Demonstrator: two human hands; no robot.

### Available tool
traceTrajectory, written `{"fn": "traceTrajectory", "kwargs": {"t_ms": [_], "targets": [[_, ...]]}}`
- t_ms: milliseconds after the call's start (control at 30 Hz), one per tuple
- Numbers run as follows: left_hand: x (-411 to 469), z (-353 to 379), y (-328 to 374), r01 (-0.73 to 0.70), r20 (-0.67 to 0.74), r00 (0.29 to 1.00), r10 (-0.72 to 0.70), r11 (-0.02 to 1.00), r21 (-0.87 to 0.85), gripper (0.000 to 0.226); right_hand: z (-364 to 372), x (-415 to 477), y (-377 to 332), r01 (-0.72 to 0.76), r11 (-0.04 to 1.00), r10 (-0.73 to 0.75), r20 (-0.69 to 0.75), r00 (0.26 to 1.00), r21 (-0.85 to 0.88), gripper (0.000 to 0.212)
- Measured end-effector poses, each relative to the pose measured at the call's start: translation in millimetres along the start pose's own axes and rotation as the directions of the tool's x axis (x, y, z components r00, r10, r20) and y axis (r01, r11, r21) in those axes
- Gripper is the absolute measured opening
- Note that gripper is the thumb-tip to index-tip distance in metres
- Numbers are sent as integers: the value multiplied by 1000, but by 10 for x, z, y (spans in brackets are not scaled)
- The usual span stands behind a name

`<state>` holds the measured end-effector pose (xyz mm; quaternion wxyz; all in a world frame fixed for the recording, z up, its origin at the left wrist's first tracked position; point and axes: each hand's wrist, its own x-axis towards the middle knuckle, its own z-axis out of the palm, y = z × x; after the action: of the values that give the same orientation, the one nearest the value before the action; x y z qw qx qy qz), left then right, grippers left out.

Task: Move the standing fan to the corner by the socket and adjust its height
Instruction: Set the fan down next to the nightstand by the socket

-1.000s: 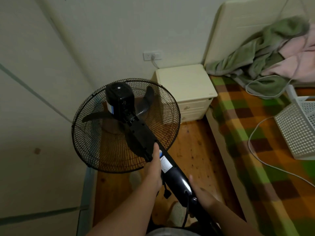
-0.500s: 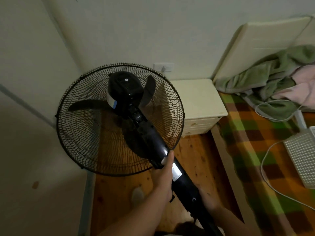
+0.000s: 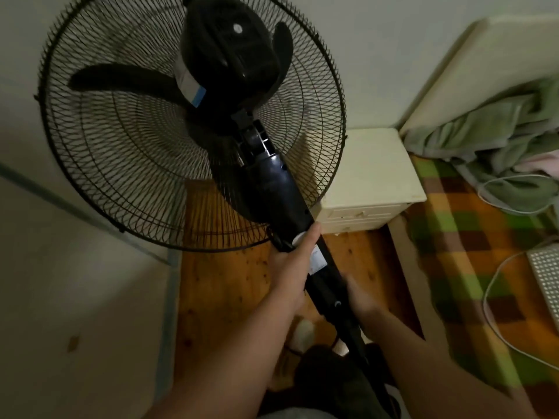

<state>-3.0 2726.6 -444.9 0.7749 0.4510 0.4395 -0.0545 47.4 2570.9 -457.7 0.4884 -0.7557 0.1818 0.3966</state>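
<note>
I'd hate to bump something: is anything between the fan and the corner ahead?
Nothing visible does: the wooden floor seen below and through the fan grille shows no object. The nightstand stands right of that path, against the back wall.

— What is the floor (image 3: 230, 285) made of, and what is set on it?
— Wooden boards are seen. A cream bedside cabinet (image 3: 372, 167) is stood on them, against the wall and just beside the bed (image 3: 447, 267).
— What is laid on the bed?
— A checked cover (image 3: 472, 213) in green, orange and brown is spread over it. A green blanket (image 3: 484, 131) is heaped at the head end, touched by a pink cloth (image 3: 544, 160). A white cable (image 3: 484, 300) is looped across the cover, and a white perforated tray (image 3: 544, 267) is placed at the right edge.
</note>
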Motion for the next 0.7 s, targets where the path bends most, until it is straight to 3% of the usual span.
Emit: {"fn": "traceTrajectory", "kwargs": {"t_ms": [33, 100, 233, 300, 500, 700], "targets": [[21, 17, 49, -3, -5, 1000, 3, 1000, 10, 77, 250, -142, 361, -62, 998, 61, 36, 997, 22, 46], [99, 76, 129, -20, -19, 1000, 21, 999, 27, 68, 244, 15, 352, -106, 994, 104, 90, 990, 17, 52], [226, 182, 238, -12, -32, 999, 14, 997, 75, 65, 163, 316, 186, -67, 998, 66, -69, 995, -13, 67], [255, 281, 284, 8, -52, 999, -2, 994, 111, 67, 82, 446, 231, -94, 995, 94, -43, 995, -17, 56], [543, 486, 201, 92, -133, 989, -64, 972, 218, 60, -155, 780, 174, -79, 996, 83, -190, 978, 32, 42], [707, 508, 219, 39, -96, 995, -24, 987, 158, 71, -120, 1032, 90, -224, 944, 248, -73, 966, 244, 30]]}}
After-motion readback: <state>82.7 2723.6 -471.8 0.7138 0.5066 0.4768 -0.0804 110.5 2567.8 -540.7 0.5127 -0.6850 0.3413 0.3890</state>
